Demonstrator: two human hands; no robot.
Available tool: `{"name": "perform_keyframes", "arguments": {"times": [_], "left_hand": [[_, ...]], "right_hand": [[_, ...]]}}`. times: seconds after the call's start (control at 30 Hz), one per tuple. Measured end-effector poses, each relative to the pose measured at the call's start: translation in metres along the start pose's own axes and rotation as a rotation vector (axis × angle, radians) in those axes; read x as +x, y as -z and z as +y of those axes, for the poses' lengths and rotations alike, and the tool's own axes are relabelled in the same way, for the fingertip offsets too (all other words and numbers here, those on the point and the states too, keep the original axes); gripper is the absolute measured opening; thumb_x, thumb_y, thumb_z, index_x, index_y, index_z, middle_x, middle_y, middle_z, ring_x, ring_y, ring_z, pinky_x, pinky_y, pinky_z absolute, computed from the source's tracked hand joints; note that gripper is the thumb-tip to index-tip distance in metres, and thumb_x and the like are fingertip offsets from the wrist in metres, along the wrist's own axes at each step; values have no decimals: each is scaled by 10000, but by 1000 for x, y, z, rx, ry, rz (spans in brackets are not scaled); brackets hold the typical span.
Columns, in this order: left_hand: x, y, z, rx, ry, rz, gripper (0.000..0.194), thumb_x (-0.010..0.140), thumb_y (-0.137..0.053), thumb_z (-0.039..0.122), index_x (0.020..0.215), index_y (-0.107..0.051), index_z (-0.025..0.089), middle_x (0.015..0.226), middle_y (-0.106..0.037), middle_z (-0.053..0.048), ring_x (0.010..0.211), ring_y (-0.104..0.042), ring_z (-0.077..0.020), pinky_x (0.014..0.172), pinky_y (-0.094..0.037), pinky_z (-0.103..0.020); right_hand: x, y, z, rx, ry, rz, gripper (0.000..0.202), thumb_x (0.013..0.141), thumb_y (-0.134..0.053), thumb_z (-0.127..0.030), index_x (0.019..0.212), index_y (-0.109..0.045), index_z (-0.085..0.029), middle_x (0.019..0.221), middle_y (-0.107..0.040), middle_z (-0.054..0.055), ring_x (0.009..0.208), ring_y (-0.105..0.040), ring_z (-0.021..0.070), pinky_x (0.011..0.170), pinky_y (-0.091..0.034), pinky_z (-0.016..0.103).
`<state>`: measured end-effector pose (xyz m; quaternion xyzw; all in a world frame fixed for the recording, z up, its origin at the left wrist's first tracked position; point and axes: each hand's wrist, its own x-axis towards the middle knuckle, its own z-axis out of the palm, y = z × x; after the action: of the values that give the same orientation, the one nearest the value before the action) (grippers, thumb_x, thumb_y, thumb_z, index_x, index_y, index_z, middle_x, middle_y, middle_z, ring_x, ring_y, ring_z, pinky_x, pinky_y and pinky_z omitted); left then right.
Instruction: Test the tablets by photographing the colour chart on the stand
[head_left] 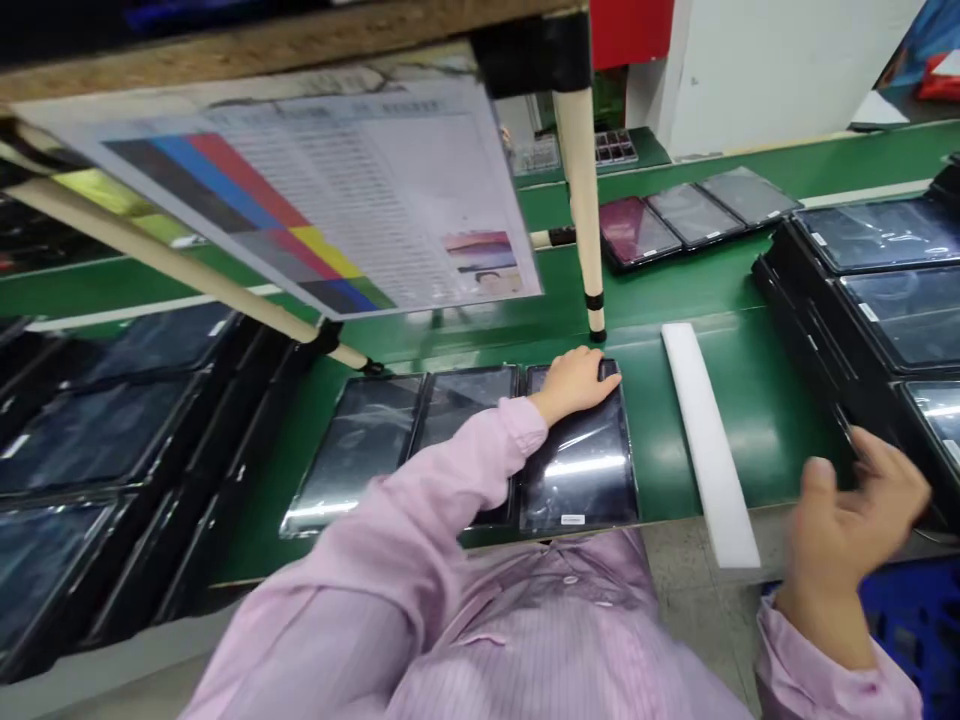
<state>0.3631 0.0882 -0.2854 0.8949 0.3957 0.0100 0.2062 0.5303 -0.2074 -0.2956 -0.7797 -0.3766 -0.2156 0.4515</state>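
The left hand lies over the far edge of the right-hand panel in a black tray at the front of the green bench; its thumb stands apart from the other fingers, which are bent toward the tray's far rim, and whether they grip it I cannot tell; two more dark glossy panels lie in the same tray, left of that one, partly under the pink sleeve; the panel under the hand bears a small white label near its close edge; the right hand is raised at the bench's front edge, blurred, its thumb and fingers spread wide with nothing seen between them, near the stack of black trays on the right; a white foam strip lies between the two hands, its near end jutting past the bench edge; another stack of trays stands on the left; a further tray of three panels lies beyond the foam strip; a printed color sheet hangs from the shelf frame.
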Motion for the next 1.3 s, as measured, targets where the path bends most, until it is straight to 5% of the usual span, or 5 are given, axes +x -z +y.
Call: {"name": "perform_keyframes", "arguments": {"times": [0.2, 0.67, 0.83, 1.07, 1.3], "left_hand": [[21, -15, 29, 52, 64, 53, 329, 992, -600, 387, 1186, -727, 153, 1276, -704, -177, 1262, -631, -347, 1084, -463, -505], [-1, 11, 32, -59, -31, 37, 598, 973, -663, 564, 1424, -649, 172, 1459, -643, -186, 1394, -568, -354, 1162, -442, -524], [-78, 65, -69, -143, 10, 143, 810, 892, -712, 608, 1624, -460, 370, 1734, -409, -30, 1620, -306, -288, 1324, -205, -407], [-235, 95, -272, -334, 803, 385, 675, 796, -699, 413, 1341, -664, 16, 1570, -495, -358, 1556, -333, -573, 1281, -222, -696], [-273, 65, -307, -833, 1005, 384, 198, 846, -679, 411, 884, -709, 220, 1179, -800, -134, 1399, -624, -342, 1198, -480, -459]], "right_hand": [[-24, -14, -69, 119, 68, -132, 362, 1018, -608, -389, 1298, -708, -183, 1279, -668, 181, 1214, -635, 332, 1040, -513, 558], [-60, -98, -72, 262, -443, -623, 759, 902, -607, -668, 1445, -622, -139, 1359, -653, 240, 1157, -696, 359, 1026, -578, 599], [-77, -112, -60, 315, -495, -757, 855, 886, -553, -701, 1539, -559, -150, 1516, -617, 193, 1421, -590, 358, 1243, -439, 577], [-74, -114, -60, 320, -509, -818, 906, 904, -534, -630, 1668, -387, -163, 1697, -419, 127, 1592, -391, 311, 1363, -230, 530], [-51, -115, -70, 285, -587, -832, 873, 858, -598, -667, 1597, -511, -211, 1661, -474, 114, 1603, -364, 306, 1380, -144, 508]]}}
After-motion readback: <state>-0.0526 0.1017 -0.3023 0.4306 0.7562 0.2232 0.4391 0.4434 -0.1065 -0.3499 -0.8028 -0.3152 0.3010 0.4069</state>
